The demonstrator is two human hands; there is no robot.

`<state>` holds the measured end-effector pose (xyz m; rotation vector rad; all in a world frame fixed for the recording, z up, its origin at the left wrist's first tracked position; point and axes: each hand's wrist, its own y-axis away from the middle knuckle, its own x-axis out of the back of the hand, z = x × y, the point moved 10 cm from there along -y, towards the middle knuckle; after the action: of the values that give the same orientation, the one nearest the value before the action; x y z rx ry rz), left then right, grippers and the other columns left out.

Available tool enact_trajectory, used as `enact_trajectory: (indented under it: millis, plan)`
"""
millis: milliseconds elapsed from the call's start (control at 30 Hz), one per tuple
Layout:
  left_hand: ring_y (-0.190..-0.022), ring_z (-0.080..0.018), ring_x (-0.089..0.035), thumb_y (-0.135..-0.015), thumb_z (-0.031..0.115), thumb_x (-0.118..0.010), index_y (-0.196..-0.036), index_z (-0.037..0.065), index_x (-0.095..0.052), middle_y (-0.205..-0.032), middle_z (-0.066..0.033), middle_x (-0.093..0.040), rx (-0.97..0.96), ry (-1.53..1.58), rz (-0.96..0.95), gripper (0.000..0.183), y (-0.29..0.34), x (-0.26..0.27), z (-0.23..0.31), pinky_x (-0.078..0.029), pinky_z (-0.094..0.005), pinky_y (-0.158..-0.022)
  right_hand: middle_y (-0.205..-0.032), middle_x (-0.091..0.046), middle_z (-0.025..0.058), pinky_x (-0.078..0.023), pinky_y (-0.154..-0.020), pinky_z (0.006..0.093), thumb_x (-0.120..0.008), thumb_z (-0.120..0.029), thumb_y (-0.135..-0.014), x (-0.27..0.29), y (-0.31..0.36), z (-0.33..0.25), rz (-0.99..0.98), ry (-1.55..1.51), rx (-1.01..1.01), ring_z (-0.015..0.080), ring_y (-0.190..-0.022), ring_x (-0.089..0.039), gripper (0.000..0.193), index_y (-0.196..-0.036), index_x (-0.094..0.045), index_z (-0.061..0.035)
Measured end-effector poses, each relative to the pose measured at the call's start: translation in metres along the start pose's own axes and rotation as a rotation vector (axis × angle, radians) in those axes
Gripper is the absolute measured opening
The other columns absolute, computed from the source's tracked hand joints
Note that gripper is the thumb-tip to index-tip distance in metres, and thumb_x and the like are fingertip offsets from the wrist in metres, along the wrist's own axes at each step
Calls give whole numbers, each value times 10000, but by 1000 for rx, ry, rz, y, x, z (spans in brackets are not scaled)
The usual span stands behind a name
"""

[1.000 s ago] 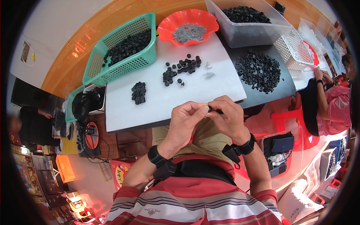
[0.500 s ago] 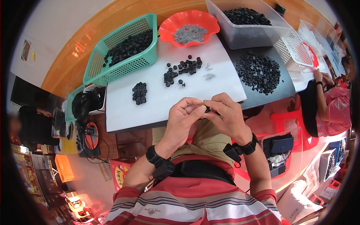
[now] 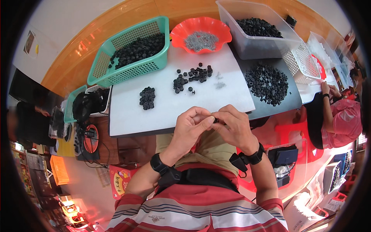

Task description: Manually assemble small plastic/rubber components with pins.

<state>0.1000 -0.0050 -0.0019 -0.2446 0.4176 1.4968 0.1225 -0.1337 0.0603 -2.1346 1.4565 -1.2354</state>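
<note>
A: What step is this?

B: Likely a joining step. The left hand (image 3: pixel 191 125) and right hand (image 3: pixel 234 125) meet fingertip to fingertip at the near edge of the white tabletop (image 3: pixel 166 110), both pinched shut on a small black part (image 3: pixel 215 120), mostly hidden.

A: And next?

B: I'd judge another piece from the loose black parts (image 3: pixel 193 75) or the little stack (image 3: pixel 147 97). Wrists bent inward, forearms rising from below.
</note>
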Motion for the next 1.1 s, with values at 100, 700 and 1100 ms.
enact_trajectory:
  millis: [100, 700, 1100]
  plan:
    - [-868, -93, -672, -990, 92, -712, -1119, -2, -634, -1006, -75, -726, -37, -4, 29, 178, 0, 6, 4, -554, -240, -787, -908, -663, 78, -550, -585, 353, -838, -119, -794, -7, -4, 2, -76, -10, -32, 247, -684, -673, 280, -1040, -724, -52]
    - [-926, -155, -725, -976, 70, -716, -1152, -38, -706, -1093, -131, -745, -141, -43, 198, 206, 4, 54, 31, -624, -305, -859, -933, -682, 100, -525, -614, 338, -761, -39, -861, 18, -38, 48, 4, 154, -198, 247, -692, -671, 165, -1023, -737, -21]
    - [-844, -67, -642, -903, 1, -782, -1135, -54, -718, -1011, -67, -737, -195, -380, 282, 247, 14, 64, 49, -535, -217, -769, -1052, -684, 106, -545, -763, 480, -694, -161, -914, 3, -65, 76, -256, 477, -228, 378, -880, -687, 170, -1042, -737, -59]
